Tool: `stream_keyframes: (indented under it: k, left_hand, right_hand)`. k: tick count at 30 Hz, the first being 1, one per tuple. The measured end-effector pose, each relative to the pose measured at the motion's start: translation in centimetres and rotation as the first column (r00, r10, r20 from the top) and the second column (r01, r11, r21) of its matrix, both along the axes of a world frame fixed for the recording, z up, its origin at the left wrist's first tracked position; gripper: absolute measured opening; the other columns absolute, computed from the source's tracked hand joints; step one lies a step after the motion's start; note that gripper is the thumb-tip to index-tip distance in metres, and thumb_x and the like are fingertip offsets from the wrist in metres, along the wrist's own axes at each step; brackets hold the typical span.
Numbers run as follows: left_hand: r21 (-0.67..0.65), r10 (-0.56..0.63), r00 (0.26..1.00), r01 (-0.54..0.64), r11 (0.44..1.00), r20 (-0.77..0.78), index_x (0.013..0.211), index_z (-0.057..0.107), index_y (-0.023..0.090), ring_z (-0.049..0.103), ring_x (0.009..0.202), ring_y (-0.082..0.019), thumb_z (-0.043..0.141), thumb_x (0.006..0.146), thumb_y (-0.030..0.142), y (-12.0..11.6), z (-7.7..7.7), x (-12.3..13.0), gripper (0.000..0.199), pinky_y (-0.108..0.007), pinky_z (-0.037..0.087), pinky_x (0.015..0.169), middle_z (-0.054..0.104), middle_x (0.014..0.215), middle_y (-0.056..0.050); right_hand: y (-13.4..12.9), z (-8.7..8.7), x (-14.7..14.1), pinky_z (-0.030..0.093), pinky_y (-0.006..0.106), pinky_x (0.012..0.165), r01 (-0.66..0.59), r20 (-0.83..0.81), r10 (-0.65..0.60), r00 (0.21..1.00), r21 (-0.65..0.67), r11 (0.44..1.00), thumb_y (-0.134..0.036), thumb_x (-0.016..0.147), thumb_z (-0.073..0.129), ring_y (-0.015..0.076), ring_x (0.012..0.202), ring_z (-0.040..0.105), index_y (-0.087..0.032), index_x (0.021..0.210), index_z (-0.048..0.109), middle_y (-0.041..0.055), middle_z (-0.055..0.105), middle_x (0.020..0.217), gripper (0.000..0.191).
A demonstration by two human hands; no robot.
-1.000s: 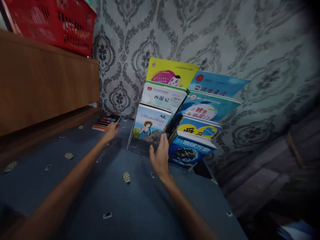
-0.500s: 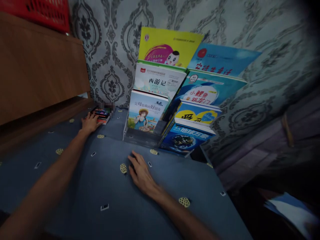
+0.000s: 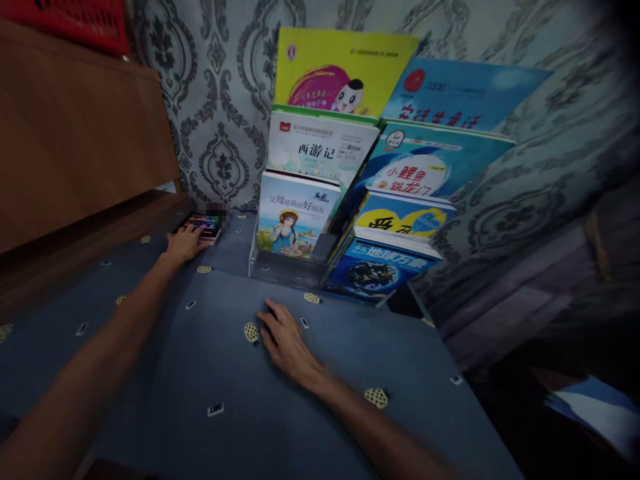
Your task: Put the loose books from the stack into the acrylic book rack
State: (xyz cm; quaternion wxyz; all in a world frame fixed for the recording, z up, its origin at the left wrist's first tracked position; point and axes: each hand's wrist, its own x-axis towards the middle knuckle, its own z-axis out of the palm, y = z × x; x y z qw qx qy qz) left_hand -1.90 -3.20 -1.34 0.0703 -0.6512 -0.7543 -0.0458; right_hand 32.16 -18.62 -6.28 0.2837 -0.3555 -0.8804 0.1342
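Note:
My left hand (image 3: 184,244) rests on a small dark-covered book (image 3: 207,225) lying at the back left, its fingers spread over the cover and near edge. My right hand (image 3: 286,339) lies on the blue-grey cloth with its fingers apart and nothing in it. Just beyond it stands a clear rack (image 3: 287,272) holding several books in two columns. At the front of the left column is a book with a girl in a hat (image 3: 293,223); a blue book with a globe (image 3: 375,270) is at the front of the right column.
A wooden cabinet (image 3: 85,140) borders the left side, with a red basket (image 3: 80,23) on top. Patterned wallpaper (image 3: 220,160) rises behind the rack. A dark flat object (image 3: 406,303) sits by the rack's right end. Blue and white items (image 3: 595,413) are at the lower right.
The view has shifted slightly, so the rack looks a little larger. My left hand has moved a little farther over the small book. My right hand has stayed nearly in place.

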Motion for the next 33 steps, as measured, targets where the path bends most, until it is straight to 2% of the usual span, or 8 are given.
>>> stream_keyframes:
  k: [4, 8, 12, 18, 25, 28, 30, 33]
  left_hand:
    - [0.024, -0.001, 0.998, 0.002, 1.000, -0.057, 0.146, 0.049, 0.023, 0.045, 0.130, -0.046, 0.042, 0.097, 0.054, 0.2, 0.1, 1.1, 0.058, -0.073, 0.033, 0.101, 0.048, 0.146, -0.023]
    - [0.040, 0.041, 0.998, -0.040, 0.998, -0.046, 0.137, 0.058, 0.023, 0.049, 0.126, -0.045, 0.036, 0.099, 0.053, 0.3, 0.2, 1.7, 0.053, -0.068, 0.036, 0.100, 0.051, 0.140, -0.024]
    - [0.046, 0.028, 0.999, -0.027, 0.999, -0.020, 0.138, 0.054, 0.015, 0.050, 0.128, -0.044, 0.039, 0.099, 0.049, 0.4, 0.0, 2.4, 0.054, -0.066, 0.037, 0.101, 0.051, 0.141, -0.027]
    - [0.064, 0.009, 1.000, -0.008, 0.998, -0.015, 0.125, 0.060, 0.004, 0.058, 0.123, -0.040, 0.034, 0.101, 0.041, 0.9, 0.2, 3.6, 0.051, -0.052, 0.046, 0.098, 0.063, 0.127, -0.030]
    - [0.049, -0.085, 0.992, 0.089, 0.995, -0.092, 0.110, 0.067, 0.007, 0.067, 0.108, -0.038, 0.026, 0.101, 0.037, -1.0, 1.0, 2.7, 0.052, -0.051, 0.046, 0.094, 0.070, 0.114, -0.027]
    - [0.052, -0.136, 0.983, 0.143, 0.988, -0.123, 0.116, 0.065, 0.008, 0.062, 0.117, -0.038, 0.031, 0.100, 0.042, -2.1, 0.9, 2.4, 0.051, -0.051, 0.043, 0.100, 0.066, 0.122, -0.027]
    - [0.058, -0.159, 0.977, 0.169, 0.984, -0.142, 0.129, 0.059, 0.010, 0.054, 0.128, -0.039, 0.039, 0.097, 0.044, -2.7, 0.5, 2.3, 0.050, -0.054, 0.039, 0.105, 0.059, 0.135, -0.026]
    - [0.050, -0.136, 0.980, 0.145, 0.988, -0.143, 0.148, 0.041, 0.014, 0.038, 0.141, -0.039, 0.043, 0.094, 0.032, -3.2, -0.3, 1.9, 0.057, -0.063, 0.034, 0.109, 0.043, 0.154, -0.022]
  right_hand:
    - [-0.1, 0.2, 0.0, 0.050, 0.048, 0.108, 0.006, 0.023, -0.006, 1.000, 0.012, 1.000, -0.015, 0.095, 0.053, 0.0305, 0.130, 0.055, -0.012, 0.123, 0.065, 0.0205, 0.056, 0.140, 0.031]
    - [-0.1, 0.3, 0.0, 0.049, 0.050, 0.109, -0.004, 0.007, 0.003, 1.000, 0.005, 1.000, -0.016, 0.095, 0.053, 0.0297, 0.130, 0.055, -0.016, 0.123, 0.065, 0.0189, 0.056, 0.140, 0.030]
    - [-0.1, 0.4, 0.0, 0.050, 0.050, 0.107, 0.005, 0.015, -0.005, 1.000, 0.015, 1.000, -0.014, 0.094, 0.053, 0.0307, 0.128, 0.057, -0.015, 0.121, 0.066, 0.0202, 0.057, 0.139, 0.030]
    - [-0.2, 0.2, 0.0, 0.051, 0.049, 0.106, 0.003, 0.006, -0.003, 1.000, 0.032, 0.999, -0.014, 0.094, 0.054, 0.0285, 0.128, 0.057, -0.018, 0.122, 0.065, 0.0172, 0.058, 0.138, 0.030]
    - [-0.2, 0.4, 0.1, 0.050, 0.050, 0.108, 0.002, 0.027, -0.003, 1.000, 0.031, 1.000, -0.015, 0.095, 0.053, 0.0296, 0.128, 0.056, -0.015, 0.121, 0.066, 0.0190, 0.058, 0.137, 0.029]
    - [-0.2, 0.3, 0.1, 0.051, 0.050, 0.107, 0.001, 0.020, -0.002, 1.000, 0.027, 1.000, -0.015, 0.094, 0.054, 0.0293, 0.128, 0.057, -0.017, 0.122, 0.066, 0.0183, 0.058, 0.138, 0.030]
    - [-0.1, 0.3, 0.1, 0.050, 0.050, 0.107, -0.003, 0.016, 0.002, 1.000, 0.028, 1.000, -0.015, 0.094, 0.054, 0.0286, 0.127, 0.057, -0.018, 0.123, 0.065, 0.0176, 0.058, 0.138, 0.031]
    - [-0.1, 0.3, 0.1, 0.050, 0.049, 0.107, -0.004, 0.012, 0.003, 1.000, 0.031, 1.000, -0.015, 0.094, 0.054, 0.0281, 0.127, 0.057, -0.018, 0.122, 0.065, 0.0172, 0.058, 0.137, 0.030]
